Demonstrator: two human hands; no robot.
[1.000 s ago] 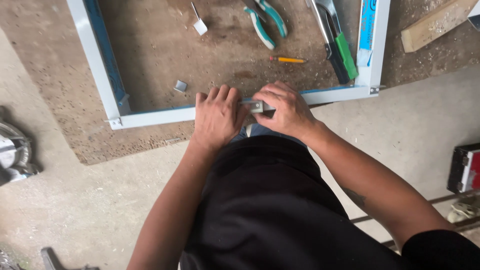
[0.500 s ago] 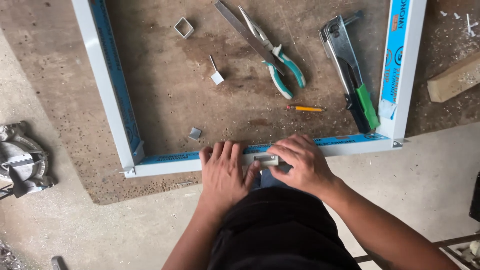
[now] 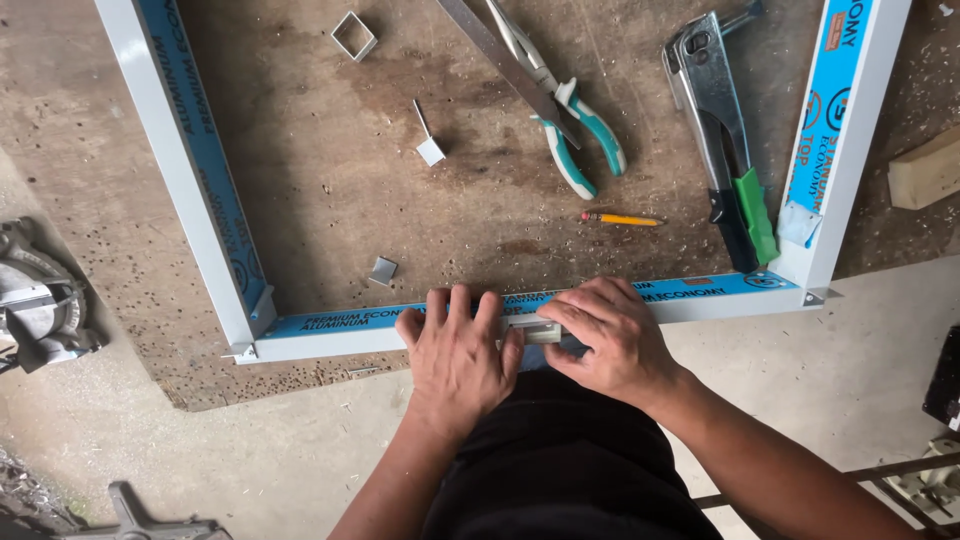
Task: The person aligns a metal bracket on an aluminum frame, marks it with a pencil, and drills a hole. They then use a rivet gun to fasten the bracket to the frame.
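From the head view, a white frame [image 3: 200, 190] with blue film strips lies flat on a worn board [image 3: 330, 200], its near rail [image 3: 700, 295] running left to right just in front of the person, which puts the work within easy reach of both hands. The left hand [image 3: 455, 350] lies palm down across that rail, fingers spread and flat, gripping nothing; it looks placed to press the rail down and keep it from sliding. Just beside it, the right hand [image 3: 610, 340] curls over a small pale metal piece [image 3: 535, 332] that sits against the rail's near edge between the two hands; thumb and fingers are partly closed around it, and it seems to be pinched in place, though the hand hides the far end of the piece. The two hands are close together, nearly touching over the piece. Tools lie inside the frame, well apart from the hands yet within reach: teal-handled pliers [image 3: 575, 140], a rivet gun [image 3: 725, 130] with a green grip beside the right rail, a yellow pencil [image 3: 620, 218], a small square tube offcut [image 3: 353, 35] and two little metal scraps [image 3: 383, 270]. Off the board at the left lies a grey power tool [image 3: 40, 300] on the concrete floor [image 3: 250, 460].
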